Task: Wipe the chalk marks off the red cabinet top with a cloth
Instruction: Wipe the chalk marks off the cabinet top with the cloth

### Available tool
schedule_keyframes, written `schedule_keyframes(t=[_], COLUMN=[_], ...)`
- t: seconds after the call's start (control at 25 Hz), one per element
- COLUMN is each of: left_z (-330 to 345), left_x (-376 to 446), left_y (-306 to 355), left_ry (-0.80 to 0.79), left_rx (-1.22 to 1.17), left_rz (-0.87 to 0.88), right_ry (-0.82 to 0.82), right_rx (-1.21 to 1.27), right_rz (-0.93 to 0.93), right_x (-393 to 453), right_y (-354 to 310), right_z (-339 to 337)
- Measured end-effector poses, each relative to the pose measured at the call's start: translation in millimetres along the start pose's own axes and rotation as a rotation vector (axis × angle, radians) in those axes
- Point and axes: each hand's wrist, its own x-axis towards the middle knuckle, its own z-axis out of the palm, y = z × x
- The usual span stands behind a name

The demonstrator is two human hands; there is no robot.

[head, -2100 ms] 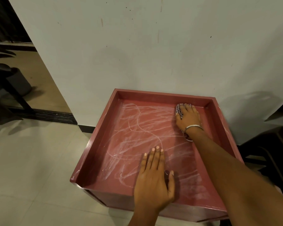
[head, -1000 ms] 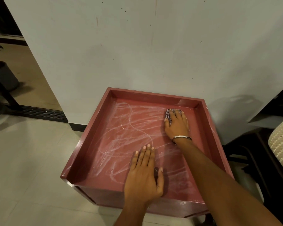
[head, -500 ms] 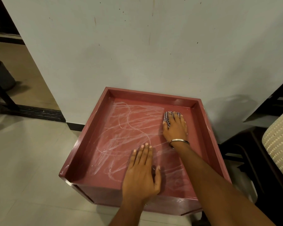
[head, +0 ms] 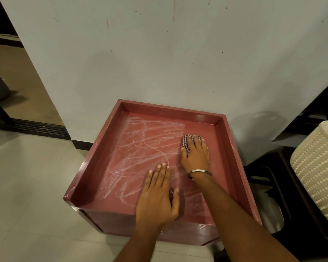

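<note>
The red cabinet top (head: 110, 148) has a raised rim and stands against a white wall. White chalk marks (head: 140, 154) cover its left and middle. The strip at the back right is plain red. My right hand (head: 196, 156), with a metal bangle on the wrist, presses a small checked cloth (head: 187, 143) flat on the surface right of centre; only the cloth's front edge shows past my fingers. My left hand (head: 157, 195) lies flat, palm down, on the surface near the front edge, fingers together, holding nothing.
A cream woven basket (head: 318, 171) sits on dark furniture at the right. A white wall (head: 159, 53) rises right behind the cabinet. A pale tiled floor (head: 27, 186) lies to the left, with a dark door track (head: 36, 127) and an opening beyond it.
My right hand has drawn the cloth from the back right corner toward me and slightly left, leaving a chalk-free strip behind it. My left hand stays planted. The camera has shifted right.
</note>
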Motion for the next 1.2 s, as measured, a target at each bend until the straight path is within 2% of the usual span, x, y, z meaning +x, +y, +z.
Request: schedule_keyframes(t=[0.12,0.36,0.64,0.88,1.04,1.2], left_z=[-0.9,1.9,-1.5,-1.4,-2.1,-4.0], left_x=[-1.0,-0.9,-1.4,-1.4,0.3,-1.0], left_y=[1.4,0.8,1.6,2.2,2.4,3.3], left_ry=[0.006,0.01,0.019,0.027,0.037,0.035], left_rx=[-0.008,-0.014,0.006,0.004,-0.011,-0.003], left_rz=[-0.005,-0.012,-0.006,-0.003,0.005,-0.003], right_ry=[-0.029,-0.007,-0.03,-0.003,-0.021,-0.029], right_rx=[-0.013,-0.018,0.011,-0.008,0.01,0.011], right_rz=[-0.033,0.058,-0.038,0.075,0.002,-0.033], right_x=[-7.0,-10.7,-37.3,-43.3,-62.2,-71.9], right_y=[7.2,18.7,4.1,14.1,-9.6,-0.6], right_z=[-6.0,-16.2,-12.4,-20.4,-10.4,-16.3])
